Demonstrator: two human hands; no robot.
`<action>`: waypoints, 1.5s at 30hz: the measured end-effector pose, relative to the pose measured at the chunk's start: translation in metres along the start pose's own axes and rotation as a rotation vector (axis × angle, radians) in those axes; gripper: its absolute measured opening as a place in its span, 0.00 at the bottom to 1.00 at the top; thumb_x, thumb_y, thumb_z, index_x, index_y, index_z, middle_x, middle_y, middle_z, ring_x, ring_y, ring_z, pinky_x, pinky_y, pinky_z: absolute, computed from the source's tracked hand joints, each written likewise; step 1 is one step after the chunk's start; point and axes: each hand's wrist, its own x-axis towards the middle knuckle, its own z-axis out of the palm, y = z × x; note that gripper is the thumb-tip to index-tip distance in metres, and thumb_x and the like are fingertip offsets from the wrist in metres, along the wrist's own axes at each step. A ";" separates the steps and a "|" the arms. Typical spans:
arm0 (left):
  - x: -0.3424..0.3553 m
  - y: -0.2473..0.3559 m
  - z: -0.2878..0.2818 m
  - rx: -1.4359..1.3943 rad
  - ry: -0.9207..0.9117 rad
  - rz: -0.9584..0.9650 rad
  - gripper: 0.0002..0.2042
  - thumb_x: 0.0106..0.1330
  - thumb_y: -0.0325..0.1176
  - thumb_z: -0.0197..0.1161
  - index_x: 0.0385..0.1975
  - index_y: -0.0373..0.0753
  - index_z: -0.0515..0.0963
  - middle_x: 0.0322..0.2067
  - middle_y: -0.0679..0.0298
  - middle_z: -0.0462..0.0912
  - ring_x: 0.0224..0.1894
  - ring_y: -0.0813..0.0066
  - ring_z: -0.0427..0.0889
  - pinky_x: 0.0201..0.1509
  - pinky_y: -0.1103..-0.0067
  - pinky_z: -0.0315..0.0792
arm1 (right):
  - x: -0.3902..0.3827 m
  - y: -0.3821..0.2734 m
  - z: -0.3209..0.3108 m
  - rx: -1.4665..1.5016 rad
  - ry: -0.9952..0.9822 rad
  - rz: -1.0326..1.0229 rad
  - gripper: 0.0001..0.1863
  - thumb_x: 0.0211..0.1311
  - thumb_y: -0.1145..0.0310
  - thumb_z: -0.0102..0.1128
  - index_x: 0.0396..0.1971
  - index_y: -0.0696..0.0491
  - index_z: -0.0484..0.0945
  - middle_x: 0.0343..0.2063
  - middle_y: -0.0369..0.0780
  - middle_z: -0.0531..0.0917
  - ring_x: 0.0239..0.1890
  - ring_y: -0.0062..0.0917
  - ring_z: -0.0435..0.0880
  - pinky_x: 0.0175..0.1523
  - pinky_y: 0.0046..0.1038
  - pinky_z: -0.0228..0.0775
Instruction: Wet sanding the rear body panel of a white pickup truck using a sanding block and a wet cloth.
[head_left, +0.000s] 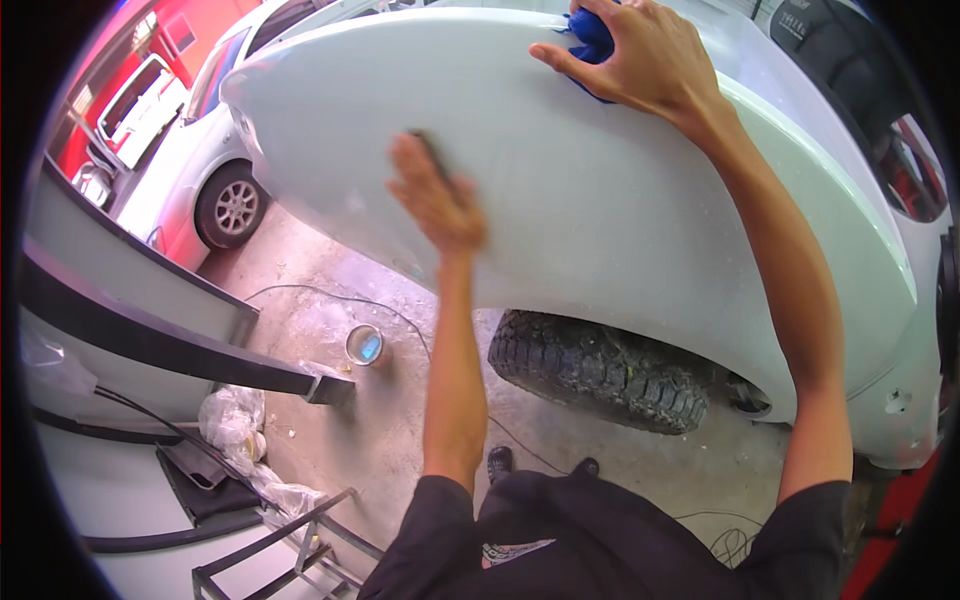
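Observation:
My left hand (437,200), smeared by motion, presses against the side of a whitish car body panel (600,200). Along its far edge shows a thin dark strip (430,155), perhaps a sanding sheet or pad, mostly hidden under the fingers and palm. Up at the panel's top edge, my right hand (650,60) grips a bunched blue cloth (592,38), its thumb pointing left over the panel. Below the panel's arch sits a knobbly black tyre (600,375).
On the floor stands a small bucket (365,345) with something blue inside, a cable (330,292) running past it. Clear plastic wrapping (232,420) and a metal frame (270,560) lie lower left. A dark-edged beam (180,330) juts in from the left. Another white car (190,180) stands behind.

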 end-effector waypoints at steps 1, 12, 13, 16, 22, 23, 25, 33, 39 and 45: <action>0.033 -0.014 -0.011 -0.046 0.023 -0.186 0.34 0.81 0.51 0.35 0.78 0.33 0.45 0.79 0.50 0.44 0.82 0.54 0.38 0.80 0.53 0.27 | 0.001 -0.004 -0.003 0.010 -0.031 0.000 0.33 0.57 0.38 0.65 0.37 0.59 0.84 0.26 0.50 0.85 0.31 0.41 0.87 0.41 0.41 0.79; -0.094 0.003 0.016 -0.125 0.015 -0.134 0.39 0.79 0.57 0.38 0.77 0.31 0.46 0.79 0.46 0.45 0.81 0.48 0.40 0.80 0.51 0.30 | -0.004 -0.001 0.004 -0.089 0.048 0.015 0.31 0.55 0.41 0.66 0.35 0.60 0.84 0.28 0.50 0.85 0.32 0.41 0.86 0.42 0.39 0.78; -0.076 -0.012 0.008 -0.091 0.001 -0.103 0.38 0.79 0.56 0.39 0.77 0.31 0.46 0.79 0.46 0.45 0.81 0.48 0.40 0.80 0.51 0.30 | -0.002 0.001 0.008 -0.096 0.045 0.002 0.30 0.55 0.42 0.67 0.35 0.60 0.83 0.29 0.50 0.86 0.33 0.41 0.86 0.44 0.40 0.77; -0.060 -0.007 0.000 -0.249 0.163 -0.357 0.37 0.78 0.52 0.41 0.78 0.32 0.47 0.79 0.46 0.45 0.81 0.48 0.40 0.80 0.51 0.30 | 0.003 -0.013 0.008 -0.011 0.066 0.003 0.30 0.54 0.43 0.68 0.35 0.60 0.83 0.30 0.50 0.86 0.34 0.42 0.86 0.44 0.41 0.77; -0.187 0.073 0.027 -0.193 -0.012 -0.342 0.32 0.82 0.49 0.29 0.79 0.38 0.41 0.80 0.50 0.40 0.82 0.53 0.37 0.81 0.55 0.31 | -0.006 -0.005 0.011 -0.090 0.108 -0.036 0.30 0.54 0.45 0.68 0.39 0.61 0.83 0.34 0.51 0.86 0.38 0.41 0.86 0.49 0.39 0.76; -0.161 0.039 0.025 -0.219 0.053 -0.388 0.32 0.81 0.46 0.34 0.79 0.37 0.41 0.80 0.50 0.41 0.82 0.54 0.37 0.81 0.54 0.31 | -0.005 -0.006 0.008 -0.075 0.089 -0.012 0.30 0.54 0.45 0.68 0.39 0.61 0.83 0.35 0.51 0.86 0.38 0.41 0.86 0.49 0.39 0.76; -0.110 -0.013 0.015 -0.230 0.127 -0.436 0.32 0.80 0.42 0.39 0.79 0.36 0.42 0.80 0.50 0.41 0.82 0.54 0.37 0.80 0.52 0.30 | -0.002 -0.010 0.009 -0.047 0.069 0.001 0.30 0.55 0.44 0.67 0.40 0.60 0.83 0.36 0.51 0.86 0.38 0.41 0.86 0.49 0.40 0.76; -0.200 0.074 0.042 -0.176 0.036 -0.428 0.33 0.82 0.48 0.26 0.77 0.30 0.39 0.79 0.45 0.39 0.81 0.49 0.37 0.81 0.56 0.33 | 0.001 0.044 0.029 -0.132 0.111 -0.171 0.34 0.60 0.29 0.60 0.45 0.48 0.82 0.37 0.43 0.88 0.38 0.37 0.90 0.48 0.38 0.81; -0.184 -0.001 0.040 -0.376 0.241 -0.714 0.36 0.81 0.55 0.30 0.79 0.36 0.40 0.79 0.49 0.40 0.82 0.55 0.38 0.82 0.59 0.31 | 0.009 0.035 0.028 -0.136 0.072 -0.130 0.37 0.60 0.25 0.57 0.46 0.46 0.83 0.37 0.43 0.88 0.40 0.34 0.89 0.49 0.38 0.81; -0.194 -0.002 0.036 -0.290 0.267 -0.594 0.36 0.82 0.54 0.34 0.78 0.34 0.42 0.79 0.49 0.45 0.81 0.56 0.42 0.82 0.62 0.36 | 0.008 0.034 0.025 -0.097 0.057 -0.121 0.36 0.59 0.25 0.58 0.44 0.47 0.83 0.35 0.42 0.88 0.39 0.35 0.90 0.49 0.37 0.81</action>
